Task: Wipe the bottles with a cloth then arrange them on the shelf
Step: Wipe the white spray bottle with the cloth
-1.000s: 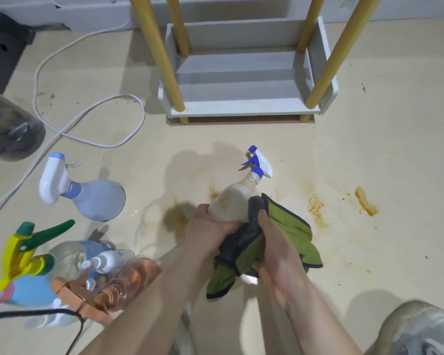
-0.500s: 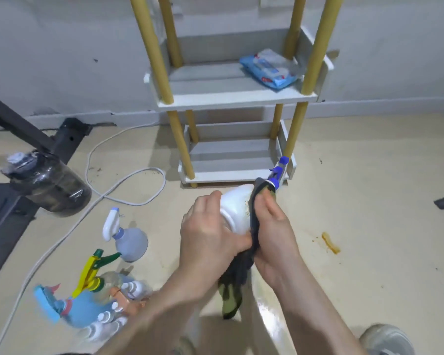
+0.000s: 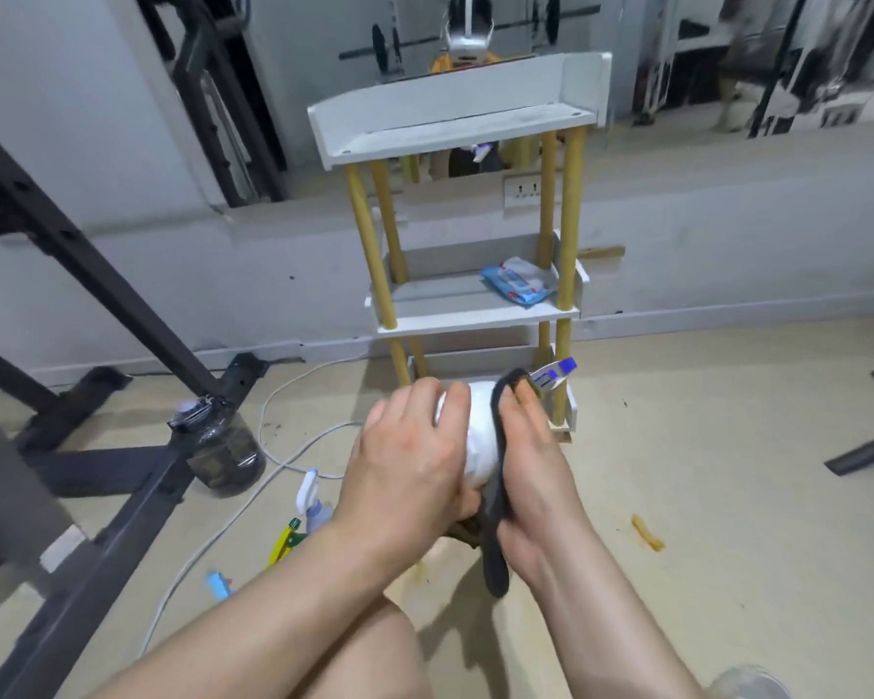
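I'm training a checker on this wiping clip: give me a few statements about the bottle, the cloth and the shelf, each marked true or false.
1. The left hand grips the white spray bottle. True.
2. The cloth lies on the floor. False: the right hand holds it against the bottle.
3. A blue packet lies on the middle tier of the shelf. True.
4. The held bottle's spray head is red. False: it is blue and white.
5. Every bottle is already on the shelf. False: other spray bottles lie on the floor, left of the arms.
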Tool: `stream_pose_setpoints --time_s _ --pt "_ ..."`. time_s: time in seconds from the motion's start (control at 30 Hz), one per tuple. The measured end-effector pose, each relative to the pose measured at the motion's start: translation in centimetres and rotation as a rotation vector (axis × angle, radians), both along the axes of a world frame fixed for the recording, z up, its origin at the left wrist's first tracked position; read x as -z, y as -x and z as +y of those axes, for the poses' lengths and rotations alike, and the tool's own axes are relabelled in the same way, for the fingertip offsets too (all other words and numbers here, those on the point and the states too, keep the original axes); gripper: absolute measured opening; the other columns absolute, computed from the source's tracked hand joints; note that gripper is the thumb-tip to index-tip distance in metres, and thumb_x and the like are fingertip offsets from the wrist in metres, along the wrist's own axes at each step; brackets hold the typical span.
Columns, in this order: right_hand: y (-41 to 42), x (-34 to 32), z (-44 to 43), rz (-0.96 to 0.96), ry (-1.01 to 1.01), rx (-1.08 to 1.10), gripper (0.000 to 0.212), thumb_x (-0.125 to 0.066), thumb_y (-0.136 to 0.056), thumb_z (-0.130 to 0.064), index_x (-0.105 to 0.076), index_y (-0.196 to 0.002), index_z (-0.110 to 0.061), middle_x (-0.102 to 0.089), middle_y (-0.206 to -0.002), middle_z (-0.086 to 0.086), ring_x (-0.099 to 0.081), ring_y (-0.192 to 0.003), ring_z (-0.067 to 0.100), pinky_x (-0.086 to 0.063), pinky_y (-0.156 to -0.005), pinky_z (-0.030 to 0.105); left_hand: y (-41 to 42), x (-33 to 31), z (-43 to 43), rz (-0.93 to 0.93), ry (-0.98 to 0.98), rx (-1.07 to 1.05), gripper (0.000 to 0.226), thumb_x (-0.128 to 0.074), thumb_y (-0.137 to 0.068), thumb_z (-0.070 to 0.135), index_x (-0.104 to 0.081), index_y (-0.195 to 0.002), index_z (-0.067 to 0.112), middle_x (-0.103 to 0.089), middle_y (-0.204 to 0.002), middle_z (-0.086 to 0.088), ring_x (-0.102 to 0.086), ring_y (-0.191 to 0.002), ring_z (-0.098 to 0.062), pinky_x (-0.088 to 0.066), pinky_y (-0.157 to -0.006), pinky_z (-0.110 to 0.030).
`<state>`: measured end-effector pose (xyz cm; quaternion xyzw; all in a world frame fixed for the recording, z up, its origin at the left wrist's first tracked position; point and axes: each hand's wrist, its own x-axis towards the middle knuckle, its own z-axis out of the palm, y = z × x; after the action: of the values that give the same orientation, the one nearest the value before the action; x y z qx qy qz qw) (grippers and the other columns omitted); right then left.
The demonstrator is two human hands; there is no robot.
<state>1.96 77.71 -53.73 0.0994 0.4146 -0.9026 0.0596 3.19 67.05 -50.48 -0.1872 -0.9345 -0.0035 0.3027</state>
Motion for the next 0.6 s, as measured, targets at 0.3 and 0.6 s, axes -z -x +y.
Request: stream_pose_setpoints --time_s 0.3,0.6 --pt "-1.1 -1.4 3.8 0.005 0.158 0.327 0.025 -0.057 -0.098 -0.021 -0.056 -0.122 -0.027 -0.068 -0.094 0.006 -0.067 -0.069 0.018 -0.057 -0.061 0.032 -4.8 -0.2 4.1 -0.003 -0.192 -0.045 0.076 -0.074 -0.044 0.043 -0.062 -0.113 0.012 -0.057 -0.094 -0.003 -0.056 -0.078 -0.028 -0.037 -0.066 -0.035" --pt "-3.9 0.5 2.4 -0.035 -0.062 0.155 0.035 -0.057 -0.097 -0.041 -0.058 -0.128 -0.024 -0.073 -0.111 0.005 -0.072 -0.099 0.026 -0.058 -0.088 0.053 -5.8 4.0 4.1 -0.520 -1.437 -0.155 0.057 -0.080 -0.042 0.056 -0.068 -0.092 0.031 -0.075 -0.081 0.005 -0.070 -0.080 -0.023 -0.058 -0.077 -0.049"
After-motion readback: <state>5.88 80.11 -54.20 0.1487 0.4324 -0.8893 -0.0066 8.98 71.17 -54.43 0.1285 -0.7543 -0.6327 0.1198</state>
